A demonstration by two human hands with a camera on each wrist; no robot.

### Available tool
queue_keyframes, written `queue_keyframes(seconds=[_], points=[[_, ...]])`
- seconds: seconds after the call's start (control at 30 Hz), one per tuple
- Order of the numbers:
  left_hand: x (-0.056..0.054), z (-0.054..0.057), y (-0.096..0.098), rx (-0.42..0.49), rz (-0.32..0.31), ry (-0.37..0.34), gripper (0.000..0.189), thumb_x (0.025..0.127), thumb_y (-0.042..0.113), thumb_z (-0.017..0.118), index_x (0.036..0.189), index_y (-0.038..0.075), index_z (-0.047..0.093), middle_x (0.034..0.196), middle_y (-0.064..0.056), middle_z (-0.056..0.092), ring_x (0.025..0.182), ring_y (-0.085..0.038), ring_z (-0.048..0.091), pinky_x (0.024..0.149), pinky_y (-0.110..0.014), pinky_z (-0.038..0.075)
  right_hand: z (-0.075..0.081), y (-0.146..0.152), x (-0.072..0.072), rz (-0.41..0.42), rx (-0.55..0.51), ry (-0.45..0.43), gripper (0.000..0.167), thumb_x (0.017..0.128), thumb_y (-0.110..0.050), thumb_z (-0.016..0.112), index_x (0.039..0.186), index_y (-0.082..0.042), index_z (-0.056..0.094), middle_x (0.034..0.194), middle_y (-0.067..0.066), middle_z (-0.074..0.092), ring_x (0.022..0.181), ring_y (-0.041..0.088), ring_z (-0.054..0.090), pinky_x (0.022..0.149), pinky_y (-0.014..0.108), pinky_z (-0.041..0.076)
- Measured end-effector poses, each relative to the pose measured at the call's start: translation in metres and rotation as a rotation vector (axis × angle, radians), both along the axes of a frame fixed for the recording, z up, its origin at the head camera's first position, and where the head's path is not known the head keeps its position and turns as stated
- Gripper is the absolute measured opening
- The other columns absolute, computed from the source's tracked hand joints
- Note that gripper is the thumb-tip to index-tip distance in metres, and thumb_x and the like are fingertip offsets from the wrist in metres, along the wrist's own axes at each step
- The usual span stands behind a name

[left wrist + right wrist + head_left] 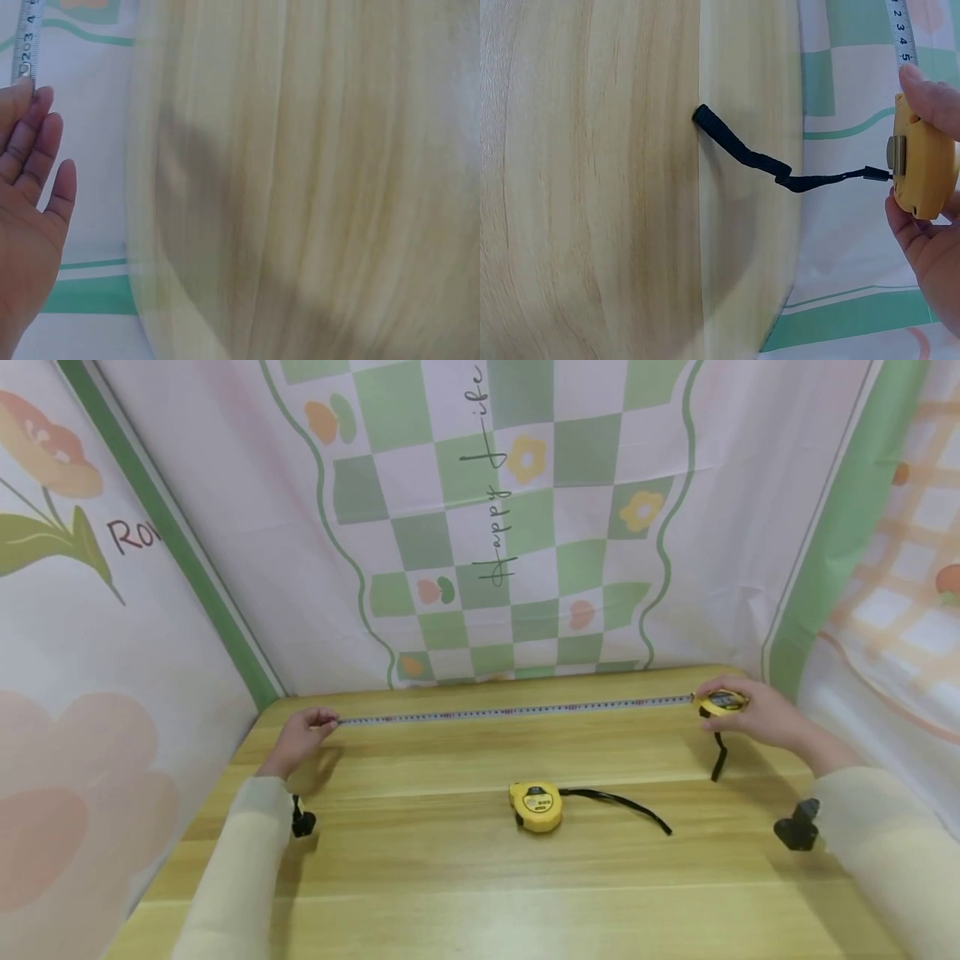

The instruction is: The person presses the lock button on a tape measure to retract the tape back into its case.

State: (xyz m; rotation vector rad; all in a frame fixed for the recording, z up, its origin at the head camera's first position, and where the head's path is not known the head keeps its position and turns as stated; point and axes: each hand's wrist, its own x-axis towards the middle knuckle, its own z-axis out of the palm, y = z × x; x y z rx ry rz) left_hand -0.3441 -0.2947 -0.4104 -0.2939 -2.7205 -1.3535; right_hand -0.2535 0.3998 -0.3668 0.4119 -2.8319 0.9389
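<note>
A long white tape measure blade stretches level across the back of the table between the two hands. At its left end, the left hand pinches the tip between thumb and fingers; the left wrist view shows the blade running out from that pinch. The right hand grips the yellow tape measure case, thumb near the slot where the blade comes out. From the case hangs a black wrist strap. Another yellow tape measure lies on the table between the arms, its blade not showing.
The second tape measure's black strap trails right across the wooden table. Patterned cloth hangs behind the table's back edge, with more cloth at both sides. Each wrist bears a small black camera mount.
</note>
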Motion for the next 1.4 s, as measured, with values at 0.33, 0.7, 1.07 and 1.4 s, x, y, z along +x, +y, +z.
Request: queue_keyframes(seconds=[0.33, 0.7, 1.07, 1.4], points=[[0.004, 0.004, 0.001, -0.01, 0.008, 0.012, 0.024, 0.101, 0.014, 0.054, 0.116, -0.004, 0.06, 0.109, -0.018, 0.062, 0.104, -0.033, 0.056, 0.087, -0.043, 0.046, 0.005, -0.002, 0.005, 0.036, 0.035, 0.06, 0.031, 0.084, -0.02, 0.078, 0.11, -0.007, 0.067, 0.118, 0.017, 0.058, 0.111, 0.034, 0.045, 0.087, 0.063, 0.037], [0.003, 0.006, 0.002, -0.008, 0.008, -0.011, 0.026, 0.102, 0.011, 0.051, 0.12, -0.006, 0.057, 0.116, -0.024, 0.059, 0.11, -0.036, 0.053, 0.091, -0.045, 0.044, 0.009, 0.0, 0.007, 0.073, 0.109, 0.153, 0.02, 0.084, -0.013, 0.077, 0.102, -0.015, 0.07, 0.11, 0.008, 0.062, 0.101, -0.01, 0.039, 0.078, 0.032, 0.045], [0.002, 0.009, 0.002, -0.043, 0.009, 0.005, 0.026, 0.102, 0.015, 0.053, 0.119, -0.004, 0.059, 0.114, -0.021, 0.061, 0.11, -0.036, 0.053, 0.092, -0.049, 0.043, 0.014, -0.001, 0.008, 0.084, 0.143, 0.128, 0.023, 0.081, -0.013, 0.08, 0.102, -0.014, 0.07, 0.112, 0.013, 0.063, 0.108, 0.027, 0.052, 0.083, 0.053, 0.045], [0.004, 0.011, 0.004, -0.049, 0.003, 0.007, 0.026, 0.102, 0.015, 0.053, 0.119, -0.003, 0.06, 0.114, -0.02, 0.061, 0.109, -0.035, 0.054, 0.09, -0.048, 0.044, 0.014, -0.002, 0.009, 0.087, 0.194, 0.078, 0.023, 0.078, -0.016, 0.081, 0.097, -0.015, 0.069, 0.113, 0.015, 0.061, 0.107, 0.04, 0.052, 0.083, 0.058, 0.043]])
